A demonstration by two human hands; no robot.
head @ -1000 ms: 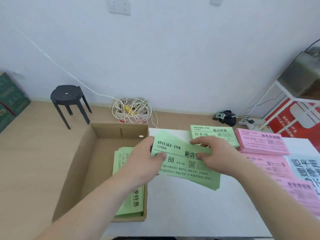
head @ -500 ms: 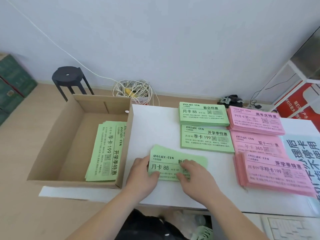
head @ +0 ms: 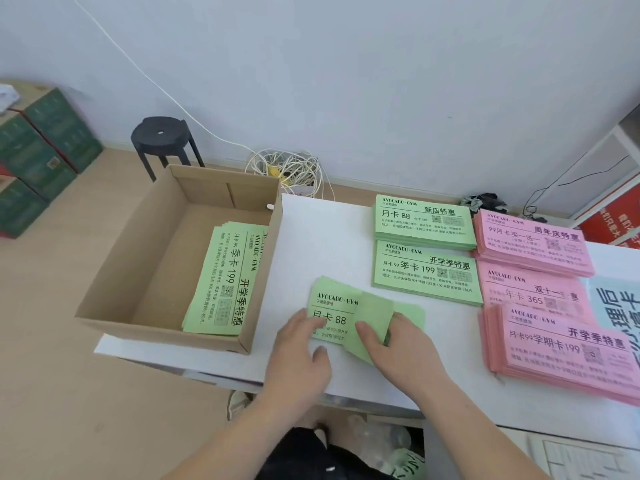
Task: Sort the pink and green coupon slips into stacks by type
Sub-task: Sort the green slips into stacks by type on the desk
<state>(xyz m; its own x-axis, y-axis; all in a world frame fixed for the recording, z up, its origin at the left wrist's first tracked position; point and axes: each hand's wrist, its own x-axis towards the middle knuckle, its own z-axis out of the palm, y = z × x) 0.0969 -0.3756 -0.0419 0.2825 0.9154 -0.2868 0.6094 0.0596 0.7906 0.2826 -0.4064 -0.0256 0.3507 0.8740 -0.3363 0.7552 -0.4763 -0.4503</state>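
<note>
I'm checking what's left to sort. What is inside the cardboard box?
Inside the cardboard box lies a fanned pile of green slips, the top one reading 季卡 199. The slips beneath it are mostly covered, and the box's right wall hides the pile's right edge.

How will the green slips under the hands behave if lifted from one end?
Probably floppy: one of the green slips curls up where the right hand pinches it. Likely to slide apart, since their edges lie staggered.

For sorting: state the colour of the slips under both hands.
Green slips with black print; head view.
</note>
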